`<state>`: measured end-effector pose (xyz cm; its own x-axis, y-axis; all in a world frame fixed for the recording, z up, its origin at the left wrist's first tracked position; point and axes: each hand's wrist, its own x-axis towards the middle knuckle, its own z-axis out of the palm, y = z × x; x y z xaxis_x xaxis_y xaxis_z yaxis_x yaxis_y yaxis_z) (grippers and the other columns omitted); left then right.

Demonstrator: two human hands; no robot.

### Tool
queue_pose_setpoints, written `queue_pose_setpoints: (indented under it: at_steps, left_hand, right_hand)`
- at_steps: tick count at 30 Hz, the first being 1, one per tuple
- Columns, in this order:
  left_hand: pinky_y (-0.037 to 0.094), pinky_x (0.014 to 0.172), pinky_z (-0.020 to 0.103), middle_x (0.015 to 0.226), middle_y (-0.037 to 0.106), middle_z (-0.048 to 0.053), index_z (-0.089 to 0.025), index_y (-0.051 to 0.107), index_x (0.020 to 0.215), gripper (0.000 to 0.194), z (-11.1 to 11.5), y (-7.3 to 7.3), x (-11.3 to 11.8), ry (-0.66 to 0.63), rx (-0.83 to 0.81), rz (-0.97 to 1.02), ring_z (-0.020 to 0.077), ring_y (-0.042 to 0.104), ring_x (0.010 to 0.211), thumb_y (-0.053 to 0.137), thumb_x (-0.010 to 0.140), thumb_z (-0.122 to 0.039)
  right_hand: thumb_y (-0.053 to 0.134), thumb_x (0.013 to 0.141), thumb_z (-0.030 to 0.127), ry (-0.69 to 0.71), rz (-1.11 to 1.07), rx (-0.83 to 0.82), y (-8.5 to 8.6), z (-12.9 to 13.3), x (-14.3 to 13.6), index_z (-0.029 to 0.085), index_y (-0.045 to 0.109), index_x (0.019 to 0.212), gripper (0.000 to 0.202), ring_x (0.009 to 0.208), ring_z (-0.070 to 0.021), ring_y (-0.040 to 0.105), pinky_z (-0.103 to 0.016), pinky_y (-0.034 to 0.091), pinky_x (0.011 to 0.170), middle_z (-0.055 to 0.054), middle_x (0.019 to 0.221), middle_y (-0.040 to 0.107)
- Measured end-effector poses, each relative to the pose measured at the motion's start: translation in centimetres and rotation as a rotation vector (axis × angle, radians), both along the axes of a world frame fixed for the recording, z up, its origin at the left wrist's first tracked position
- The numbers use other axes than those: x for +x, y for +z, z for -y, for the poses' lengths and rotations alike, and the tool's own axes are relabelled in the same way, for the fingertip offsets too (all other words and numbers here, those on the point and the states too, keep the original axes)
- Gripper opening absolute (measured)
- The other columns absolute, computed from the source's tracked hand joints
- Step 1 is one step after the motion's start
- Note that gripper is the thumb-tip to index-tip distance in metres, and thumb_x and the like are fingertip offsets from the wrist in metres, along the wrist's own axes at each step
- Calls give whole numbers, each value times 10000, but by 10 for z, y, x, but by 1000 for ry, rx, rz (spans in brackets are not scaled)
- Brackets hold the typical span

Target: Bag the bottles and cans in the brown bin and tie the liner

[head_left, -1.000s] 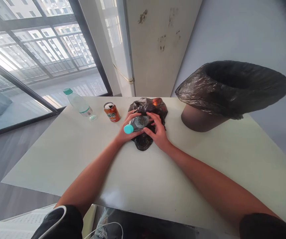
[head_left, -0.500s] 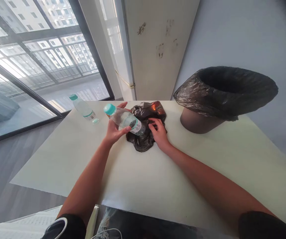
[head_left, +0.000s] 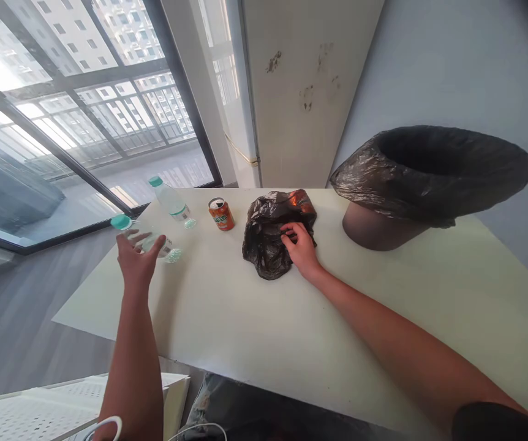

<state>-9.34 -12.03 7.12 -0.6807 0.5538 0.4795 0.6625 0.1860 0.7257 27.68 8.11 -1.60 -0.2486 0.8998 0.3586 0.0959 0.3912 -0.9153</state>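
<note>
My left hand (head_left: 138,260) is wrapped around a clear plastic bottle (head_left: 165,245) with a teal cap, at the left part of the table. The bottle's base is on or just above the tabletop; I cannot tell which. Curled fingers of my right hand (head_left: 301,250) grip the near right part of a crumpled black plastic bag (head_left: 268,245), whose mouth gapes toward me. Something orange shows at the bag's far right edge. Behind the held bottle stands a second teal-capped bottle (head_left: 172,202). An orange drink can (head_left: 221,215) is upright between the bottles and the bag.
A brown bin (head_left: 374,229) lined with a black bag (head_left: 369,177) stands on the right of the white table (head_left: 245,324). Beyond the table's far edge are a pale cabinet-like panel (head_left: 301,141) and, to the left, a glass door.
My left hand has carried the bottle left, from over the black bag to beside the other bottle. The orange can is now in plain view. My right hand stays at the bag.
</note>
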Motion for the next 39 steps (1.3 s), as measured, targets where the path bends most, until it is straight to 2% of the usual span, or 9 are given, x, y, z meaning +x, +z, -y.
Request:
queue_pose_setpoints:
  at_steps: [8,14,18,22,24,26,30,34,39]
  left_hand:
    - [626,913,453,1227,743,35,-287,494,1341,893,14,-8,6,205,-64,137,282,766,1010,946,590,-456]
    - [602,947,477,1154,750,76,-244,505,1374,880,19,-18,-6,282,-119,94,305,755,993,909,638,-510]
    - [533,1083,532,1365,672,95,-256,452,1374,963,21,-20,-10,315,-46,19,335,668,1238,958,580,-455]
    - [537,1027,489,1366,624,124,-208,538,1303,524,12,-13,23,433,269,-344,302,624,1253,766,849,-337]
    - [552,943,453,1160,659,115,-173,608,1141,218,0,-6,64,341,336,-471,269,654,1077,621,951,-280]
    - [543,963,438,1029,664,90,-181,641,1052,117,-20,3,116,11,220,-505,253,657,1031,591,981,-260]
    - [507,1108,464,1349,641,147,-226,661,1210,238,-78,13,207,-543,18,-544,277,616,1259,625,975,-241]
    - [405,1202,588,1473,593,183,-191,570,1414,519,-137,2,233,-474,-148,-501,371,530,1401,683,910,-240]
    - [486,735,363,813,659,82,-194,652,870,75,-147,-6,231,-479,-360,-272,256,642,785,588,909,-183]
  right_hand:
    - [607,854,271,3,-13,-11,2,1,0,221,676,956,132,956,-231,639,-401,528,902,-74,1079,653]
    - [596,845,270,5,-3,-5,5,2,0,224,679,949,141,947,-228,639,-392,526,891,-74,1076,663]
    - [592,839,281,1,-4,-13,7,3,0,227,677,935,139,937,-228,649,-383,530,876,-72,1052,692]
    - [587,849,298,33,0,-27,8,3,-1,225,695,931,154,927,-233,684,-380,535,884,-55,974,741]
    - [579,862,302,49,7,-34,7,3,-2,226,721,930,175,930,-237,701,-381,536,890,-50,959,764]
    - [569,874,302,65,15,-41,6,4,-2,230,742,923,194,935,-241,717,-386,538,897,-46,959,783]
    - [558,874,282,108,-23,-88,5,4,-3,225,735,899,187,893,-236,761,-375,566,882,-39,923,788]
    - [536,859,259,106,-21,-158,4,4,-4,217,725,887,196,667,-196,751,-324,578,689,-26,880,758]
    - [504,846,227,75,42,-143,2,3,-3,200,742,944,259,509,-137,657,-296,530,537,-55,1032,748]
